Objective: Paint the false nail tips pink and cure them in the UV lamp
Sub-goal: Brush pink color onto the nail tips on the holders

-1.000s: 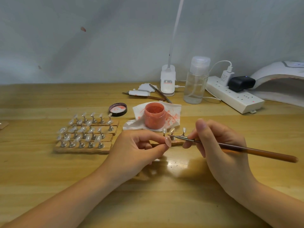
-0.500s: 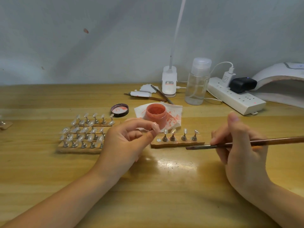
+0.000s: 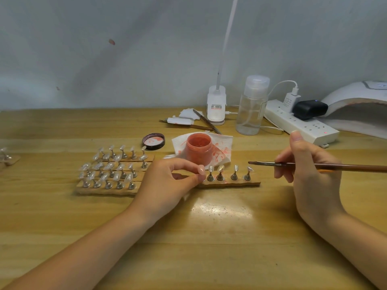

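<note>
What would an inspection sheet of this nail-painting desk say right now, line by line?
Surface: wooden table, glare patch near the middle.
Job's things: open pink paint jar on a stained tissue; strip with four nail stands; block of many stands; UV lamp far right.
Clutter: jar lid, clear bottle, spare tools.
Hands: left hand fingers pinch at the strip's left end; right hand holds the brush.
Cables: white cord into the power strip.
Surroundings: plain grey wall.
</note>
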Motion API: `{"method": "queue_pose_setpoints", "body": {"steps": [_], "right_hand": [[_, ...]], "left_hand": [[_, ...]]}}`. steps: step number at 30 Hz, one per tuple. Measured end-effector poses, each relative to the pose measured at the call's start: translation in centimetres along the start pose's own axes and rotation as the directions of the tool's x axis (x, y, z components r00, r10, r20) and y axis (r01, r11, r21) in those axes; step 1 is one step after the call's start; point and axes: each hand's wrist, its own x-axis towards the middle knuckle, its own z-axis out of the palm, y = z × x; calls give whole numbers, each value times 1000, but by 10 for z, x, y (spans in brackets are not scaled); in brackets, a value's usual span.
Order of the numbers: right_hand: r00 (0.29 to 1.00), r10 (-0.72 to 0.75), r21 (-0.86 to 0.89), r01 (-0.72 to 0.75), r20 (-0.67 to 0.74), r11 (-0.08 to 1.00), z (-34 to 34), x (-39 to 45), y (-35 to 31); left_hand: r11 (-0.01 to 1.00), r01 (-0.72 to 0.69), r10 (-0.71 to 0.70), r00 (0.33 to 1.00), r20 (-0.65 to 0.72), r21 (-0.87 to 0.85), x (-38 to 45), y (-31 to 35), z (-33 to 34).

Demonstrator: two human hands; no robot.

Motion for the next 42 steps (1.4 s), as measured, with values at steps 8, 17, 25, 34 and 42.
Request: {"method": "queue_pose_setpoints", "body": {"steps": [8, 17, 25, 34, 42], "right_hand": [[1000, 11, -9, -11, 28, 1000, 1, 0, 0], [998, 50, 0, -50, 34, 999, 1, 1, 0], [997, 70, 16, -71, 27, 997, -1, 1, -1], [996, 62, 5, -62, 60, 998, -1, 2, 1], [998, 43, 24, -44, 52, 999, -1, 2, 1]], "left_hand": [[999, 36, -37, 999, 13, 25, 1, 0, 1], [973, -62, 22, 984, 179, 222, 2, 15, -2], [926, -128, 49, 973, 224, 354, 11, 15, 7], [905, -180, 108, 974, 201, 385, 12, 14, 8], [804, -391, 349, 920, 176, 448, -3, 15, 8]]}}
